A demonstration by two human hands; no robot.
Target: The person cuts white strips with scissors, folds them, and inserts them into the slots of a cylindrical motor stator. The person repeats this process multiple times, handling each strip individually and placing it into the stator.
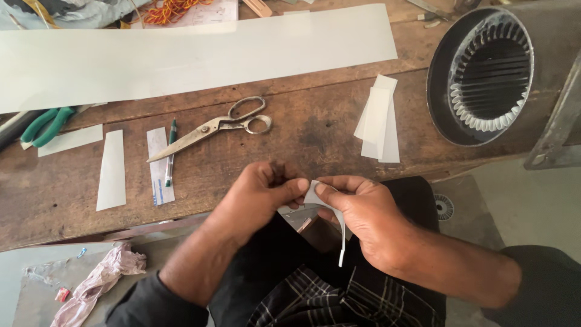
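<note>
Head view has both my hands pinching one white paper strip: left hand closed on its upper end, right hand closed beside it, bending it into a fold above my lap. I judge the crease half-formed; next needs firm pressing. Beyond lie scissors, cut strips, a motor stator, on the worn wooden bench.

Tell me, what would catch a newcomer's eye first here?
Probably the two hands, left hand and right hand, pinching a bent strip of white paper between them at the near edge of the worn wooden workbench. Next, the big round metal motor housing with its slotted core at the far right. Steel scissors lie mid-bench, below a long white sheet.
</note>
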